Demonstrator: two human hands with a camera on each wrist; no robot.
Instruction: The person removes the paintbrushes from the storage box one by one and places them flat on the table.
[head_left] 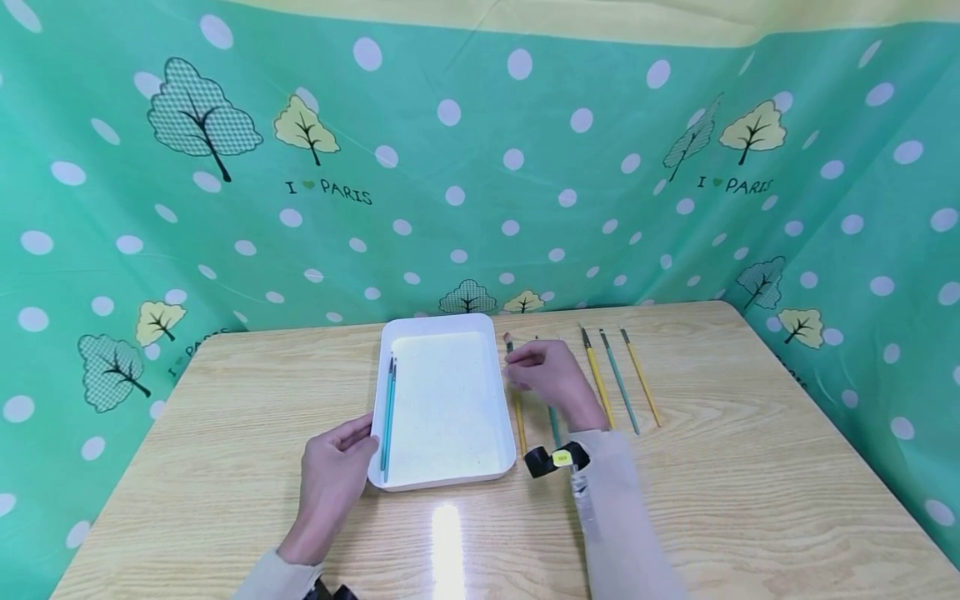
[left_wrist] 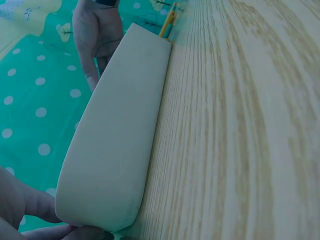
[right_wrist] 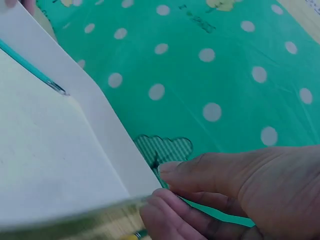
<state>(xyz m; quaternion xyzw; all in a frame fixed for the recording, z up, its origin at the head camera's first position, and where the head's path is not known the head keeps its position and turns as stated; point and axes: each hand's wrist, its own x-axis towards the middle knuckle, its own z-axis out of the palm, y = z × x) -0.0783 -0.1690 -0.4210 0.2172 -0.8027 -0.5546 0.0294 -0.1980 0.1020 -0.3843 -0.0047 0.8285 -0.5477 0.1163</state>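
A white rectangular tray lies on the table with two teal paintbrushes side by side along its left inner edge. At the tray's left side my left hand grips the rim, its thumb and fingers at the wall in the left wrist view. My right hand is just beyond the tray's right rim, over the nearest paintbrushes, with its fingers loosely bent. Nothing shows between those fingers. Beneath it lie a yellow-handled paintbrush and a teal paintbrush, both partly covered by the hand.
Right of my right hand lie a yellow paintbrush, a teal paintbrush and a thinner yellow paintbrush. A green dotted cloth hangs behind the wooden table and at its sides.
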